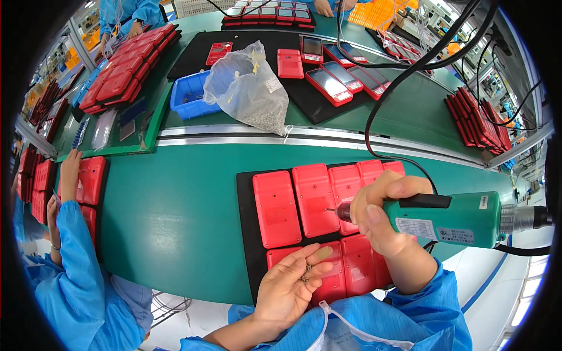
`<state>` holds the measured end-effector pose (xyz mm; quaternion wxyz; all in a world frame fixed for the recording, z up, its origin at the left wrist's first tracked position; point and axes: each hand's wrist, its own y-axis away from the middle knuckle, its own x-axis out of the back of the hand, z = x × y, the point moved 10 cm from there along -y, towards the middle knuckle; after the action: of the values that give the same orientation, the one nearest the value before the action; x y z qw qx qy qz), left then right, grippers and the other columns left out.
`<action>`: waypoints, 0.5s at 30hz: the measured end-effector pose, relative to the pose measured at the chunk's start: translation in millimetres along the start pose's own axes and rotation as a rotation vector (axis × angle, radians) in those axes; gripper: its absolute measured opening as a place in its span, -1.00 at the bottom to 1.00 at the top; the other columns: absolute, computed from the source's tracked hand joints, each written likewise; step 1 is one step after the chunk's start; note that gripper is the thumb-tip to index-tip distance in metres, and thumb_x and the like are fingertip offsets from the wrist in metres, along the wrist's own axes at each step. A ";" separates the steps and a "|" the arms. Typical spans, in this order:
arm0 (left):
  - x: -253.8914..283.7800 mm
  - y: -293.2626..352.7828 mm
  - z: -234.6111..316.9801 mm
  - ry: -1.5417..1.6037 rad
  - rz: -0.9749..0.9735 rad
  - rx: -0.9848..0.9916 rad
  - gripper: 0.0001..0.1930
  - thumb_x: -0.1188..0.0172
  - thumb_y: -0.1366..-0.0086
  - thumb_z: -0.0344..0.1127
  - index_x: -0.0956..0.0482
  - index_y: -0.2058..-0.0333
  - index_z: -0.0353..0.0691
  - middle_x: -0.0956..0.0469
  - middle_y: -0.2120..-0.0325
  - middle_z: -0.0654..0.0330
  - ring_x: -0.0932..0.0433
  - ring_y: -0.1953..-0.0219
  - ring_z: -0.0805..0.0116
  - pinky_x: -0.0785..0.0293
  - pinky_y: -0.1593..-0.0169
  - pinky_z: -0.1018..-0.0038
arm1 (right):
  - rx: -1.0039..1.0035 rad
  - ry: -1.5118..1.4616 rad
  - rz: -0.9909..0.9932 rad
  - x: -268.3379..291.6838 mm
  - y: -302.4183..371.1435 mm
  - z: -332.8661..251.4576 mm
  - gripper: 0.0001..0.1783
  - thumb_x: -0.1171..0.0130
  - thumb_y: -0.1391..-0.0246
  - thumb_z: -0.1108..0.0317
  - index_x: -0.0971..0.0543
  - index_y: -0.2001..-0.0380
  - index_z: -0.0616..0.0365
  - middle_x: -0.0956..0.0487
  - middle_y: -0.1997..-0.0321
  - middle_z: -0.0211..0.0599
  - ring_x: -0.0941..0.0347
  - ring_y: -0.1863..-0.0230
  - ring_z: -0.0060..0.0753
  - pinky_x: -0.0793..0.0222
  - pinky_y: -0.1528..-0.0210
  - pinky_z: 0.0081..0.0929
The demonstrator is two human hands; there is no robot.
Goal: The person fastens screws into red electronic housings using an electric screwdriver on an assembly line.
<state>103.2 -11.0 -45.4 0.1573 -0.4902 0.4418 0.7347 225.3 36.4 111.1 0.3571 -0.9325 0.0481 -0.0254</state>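
Note:
My right hand (383,205) is wrapped round a green electric screwdriver (477,205), held nearly level with its bit pointing left. The bit's tip is over a red plastic housing (315,190) in the far row; I cannot tell if it touches. Below it, my left hand (281,289) is half curled, palm up, with small screws (306,274) pinched at the fingers. Several red housings lie face down in two rows on a black mat (246,225), with small holes in their backs. My hands hide part of the near row.
Beyond a metal rail (222,136) stand a blue bin (186,96) and a clear bag of screws (257,102). Red devices with screens (329,85) lie behind. Black cables (374,111) hang on the right. A co-worker's blue sleeve (82,257) is at left.

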 end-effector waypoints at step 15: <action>-5.4 -4.0 14.5 -0.114 -0.128 -0.041 -0.80 0.08 -0.24 -0.33 -0.37 0.24 -0.33 -0.43 0.38 0.03 -0.41 0.47 0.40 -0.30 0.49 0.65 | -0.271 0.106 0.027 -8.4 -24.8 36.6 -0.85 -0.07 0.15 0.59 -0.31 0.49 0.24 -0.30 0.64 -0.43 -0.20 0.61 -0.66 -0.10 0.58 -0.68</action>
<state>100.0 3.9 -40.9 0.2188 -0.4780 0.3845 0.7588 221.8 80.0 100.3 0.2251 -0.9688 0.0823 -0.0629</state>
